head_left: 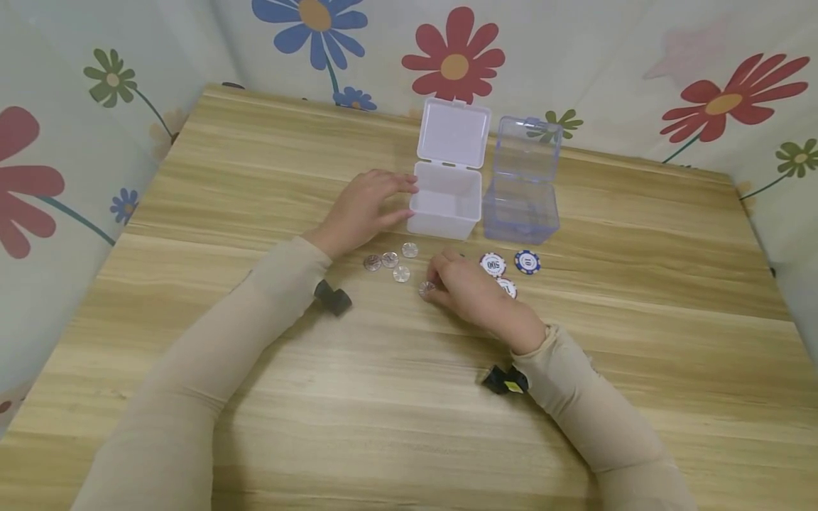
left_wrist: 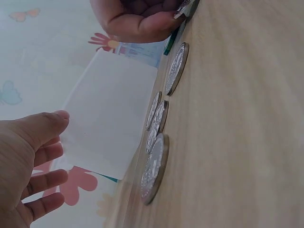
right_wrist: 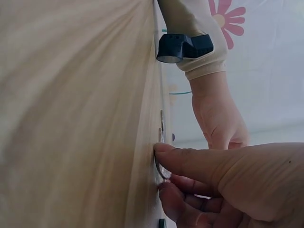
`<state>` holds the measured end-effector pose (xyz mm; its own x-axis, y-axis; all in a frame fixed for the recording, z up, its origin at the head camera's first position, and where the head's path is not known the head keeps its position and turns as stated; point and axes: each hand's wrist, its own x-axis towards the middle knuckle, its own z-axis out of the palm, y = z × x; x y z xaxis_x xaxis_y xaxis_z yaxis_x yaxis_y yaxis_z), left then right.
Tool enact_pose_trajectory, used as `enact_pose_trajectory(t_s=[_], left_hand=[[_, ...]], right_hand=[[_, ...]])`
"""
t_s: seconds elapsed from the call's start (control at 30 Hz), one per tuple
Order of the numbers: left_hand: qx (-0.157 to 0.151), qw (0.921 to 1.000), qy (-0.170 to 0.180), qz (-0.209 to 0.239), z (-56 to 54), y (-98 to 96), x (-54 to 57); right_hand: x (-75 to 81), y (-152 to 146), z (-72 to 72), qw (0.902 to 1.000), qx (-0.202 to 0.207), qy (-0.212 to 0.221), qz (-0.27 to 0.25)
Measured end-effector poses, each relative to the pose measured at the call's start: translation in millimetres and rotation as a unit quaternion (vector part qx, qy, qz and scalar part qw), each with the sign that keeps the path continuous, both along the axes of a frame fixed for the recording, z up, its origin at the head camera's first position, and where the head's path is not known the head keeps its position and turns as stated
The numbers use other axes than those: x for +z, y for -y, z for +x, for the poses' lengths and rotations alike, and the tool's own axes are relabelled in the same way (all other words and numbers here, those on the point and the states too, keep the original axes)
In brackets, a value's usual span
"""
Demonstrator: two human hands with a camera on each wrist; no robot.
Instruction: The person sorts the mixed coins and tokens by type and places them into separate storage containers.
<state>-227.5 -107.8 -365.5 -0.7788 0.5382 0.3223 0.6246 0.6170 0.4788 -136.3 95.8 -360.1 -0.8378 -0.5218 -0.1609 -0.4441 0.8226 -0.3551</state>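
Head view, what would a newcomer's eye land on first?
Probably the red flower on the backdrop, just behind the open white box, which has a clear box on its right. Next, the left hand at the white box's left side, and the right hand pinching a coin nearer the wearer.

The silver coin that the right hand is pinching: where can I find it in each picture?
Head: the silver coin is near the middle, slightly right and low.
Left wrist: the silver coin is at the top edge, right of centre.
Right wrist: the silver coin is just below the middle, almost edge-on.
Shared landmark: the right hand holding it.
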Motion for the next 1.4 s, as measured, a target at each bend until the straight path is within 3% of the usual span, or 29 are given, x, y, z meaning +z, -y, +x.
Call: enact_pose_trajectory(t_s=[0.5,0.8,1.17,1.4], left_hand=[[-0.009,0.9999,-0.002,0.014,-2.1,0.2,-2.0],[-0.007,0.9995,0.013,0.028,-1.9,-0.3,-1.2],[-0.004,0.9992,0.023,0.033,-2.0,1.2,-3.8],[-0.001,0.9991,0.025,0.034,-1.7,2.5,-3.9]], right_hand=[[3.1,-3.7,-2.2,0.9976,0.023,0.003,-0.065],[23.5,-15.2,-8.1,0.9965,0.02,-0.019,-0.079],[49.1,-25.2,-35.7,0.9936,-0.021,-0.011,-0.111],[57.4,-26.4,-58.9,0.9862,-0.056,-0.049,-0.148]])
